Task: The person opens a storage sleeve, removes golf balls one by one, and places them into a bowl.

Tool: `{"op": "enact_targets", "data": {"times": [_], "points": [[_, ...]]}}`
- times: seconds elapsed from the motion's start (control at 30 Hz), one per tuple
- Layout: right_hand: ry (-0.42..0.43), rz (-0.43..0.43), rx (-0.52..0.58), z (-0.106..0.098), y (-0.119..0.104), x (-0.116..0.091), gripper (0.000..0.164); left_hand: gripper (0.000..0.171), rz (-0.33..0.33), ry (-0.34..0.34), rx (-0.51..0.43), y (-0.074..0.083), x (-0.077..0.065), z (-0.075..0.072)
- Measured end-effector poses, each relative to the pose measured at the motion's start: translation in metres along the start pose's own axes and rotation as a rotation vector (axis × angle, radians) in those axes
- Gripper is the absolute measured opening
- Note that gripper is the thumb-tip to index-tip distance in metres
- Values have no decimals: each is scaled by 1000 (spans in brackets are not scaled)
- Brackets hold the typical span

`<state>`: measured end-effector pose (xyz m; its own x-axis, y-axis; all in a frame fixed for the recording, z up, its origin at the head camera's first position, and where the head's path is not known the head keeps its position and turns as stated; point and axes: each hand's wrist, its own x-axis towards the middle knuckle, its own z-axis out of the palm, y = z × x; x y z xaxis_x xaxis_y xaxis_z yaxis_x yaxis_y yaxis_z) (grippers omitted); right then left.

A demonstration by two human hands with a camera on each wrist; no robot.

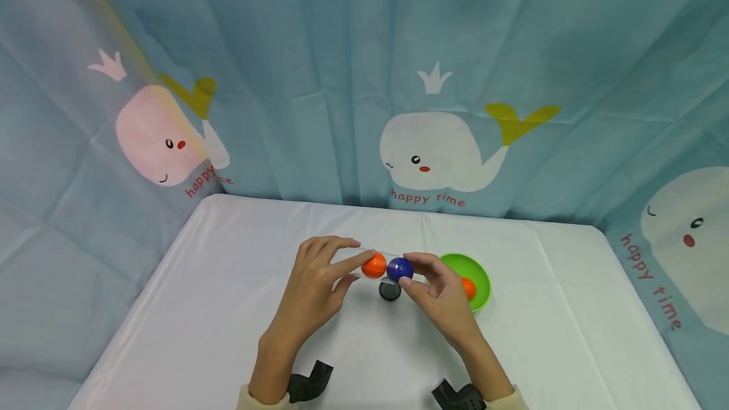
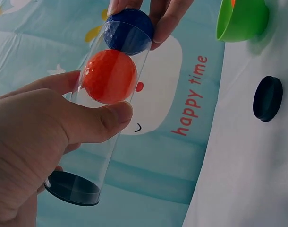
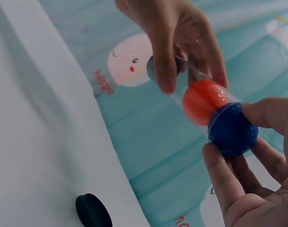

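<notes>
My left hand (image 1: 313,283) grips a clear plastic tube (image 2: 94,146) with a black cap (image 2: 73,187) on its lower end, held tilted above the table. Inside the tube an orange golf ball (image 2: 110,76) sits near the upper, uncapped end. A dark blue golf ball (image 3: 232,129) is partly in that mouth, and the thumb and fingers of my right hand (image 1: 441,296) pinch it there. The two balls lie right against each other in the left wrist view.
A loose black cap (image 1: 390,290) lies on the white tablecloth (image 1: 541,347) beneath the hands. Behind my right hand stands a green bowl (image 1: 483,274) with an orange ball (image 1: 469,288) in it. A blue curtain (image 1: 285,144) with whale prints hangs along the table's back edge.
</notes>
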<state>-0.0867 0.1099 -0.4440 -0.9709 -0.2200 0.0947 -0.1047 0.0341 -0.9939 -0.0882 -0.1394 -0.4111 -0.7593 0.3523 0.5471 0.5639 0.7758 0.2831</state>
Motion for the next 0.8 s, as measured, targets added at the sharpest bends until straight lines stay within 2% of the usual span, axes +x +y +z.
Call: {"op": "enact_targets", "data": {"times": [0.33, 0.63, 0.8], "points": [[12, -9, 30, -3, -7, -1, 44, 61, -10, -20, -38, -2, 0, 4], [31, -16, 28, -9, -10, -1, 42, 62, -63, -58, -47, -2, 0, 4], [36, -42, 27, -13, -11, -2, 40, 61, -66, -53, -60, -4, -1, 5]]}}
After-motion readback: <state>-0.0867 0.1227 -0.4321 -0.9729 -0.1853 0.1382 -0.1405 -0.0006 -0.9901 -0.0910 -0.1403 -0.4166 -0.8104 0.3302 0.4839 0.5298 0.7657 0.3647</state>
